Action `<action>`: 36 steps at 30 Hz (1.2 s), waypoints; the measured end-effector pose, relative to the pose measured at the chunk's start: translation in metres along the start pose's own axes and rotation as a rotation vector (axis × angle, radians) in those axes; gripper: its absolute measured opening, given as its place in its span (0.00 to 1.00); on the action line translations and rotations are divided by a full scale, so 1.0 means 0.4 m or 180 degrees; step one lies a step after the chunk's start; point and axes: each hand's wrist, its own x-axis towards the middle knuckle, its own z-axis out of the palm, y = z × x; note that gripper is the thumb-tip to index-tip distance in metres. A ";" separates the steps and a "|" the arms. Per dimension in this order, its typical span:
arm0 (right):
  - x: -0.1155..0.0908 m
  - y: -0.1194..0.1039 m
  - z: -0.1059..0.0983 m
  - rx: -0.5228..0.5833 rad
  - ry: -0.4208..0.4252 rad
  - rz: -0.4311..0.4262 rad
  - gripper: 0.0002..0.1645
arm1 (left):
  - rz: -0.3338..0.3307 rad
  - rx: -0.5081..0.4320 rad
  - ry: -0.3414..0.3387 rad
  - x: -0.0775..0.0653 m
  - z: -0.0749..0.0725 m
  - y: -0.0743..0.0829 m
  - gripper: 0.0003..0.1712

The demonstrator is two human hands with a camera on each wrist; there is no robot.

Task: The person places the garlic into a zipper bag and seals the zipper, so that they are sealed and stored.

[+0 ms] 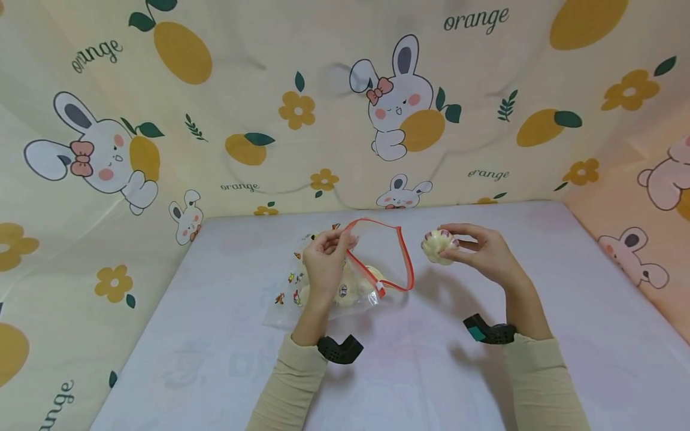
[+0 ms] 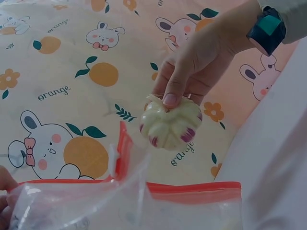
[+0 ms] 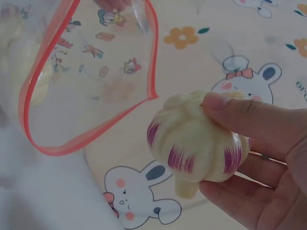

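Note:
A clear zip bag (image 1: 288, 305) with cartoon prints and a red zip edge lies on the table, its mouth spread wide. Pale round pieces show inside it, partly hidden by the left hand and the bag's glare. My left hand (image 1: 325, 263) pinches the bag's red edge on its left side. To the right of the mouth, my right hand (image 1: 485, 251) holds a garlic bulb (image 3: 192, 139) between thumb and fingers, raised off the table. The bulb is cream with purple streaks, and a short stem sticks out below in the right wrist view.
A white-covered table (image 1: 420, 377) lies under both hands. Behind it and at the sides hangs a cloth (image 1: 334, 54) printed with rabbits, oranges and flowers. A dark camera band sits on each wrist.

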 end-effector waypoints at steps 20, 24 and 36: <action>-0.002 -0.024 0.034 0.0087 0.0108 -0.0559 0.27 | -0.0061 0.0027 0.0049 0.002 0.002 -0.003 0.10; -0.001 -0.026 0.041 0.0094 0.0065 -0.0663 0.27 | -0.0060 0.0022 0.0058 0.002 0.002 -0.003 0.11; -0.004 -0.041 0.050 -0.0057 0.0079 -0.0875 0.28 | -0.0034 0.0034 0.0022 -0.001 0.003 -0.003 0.10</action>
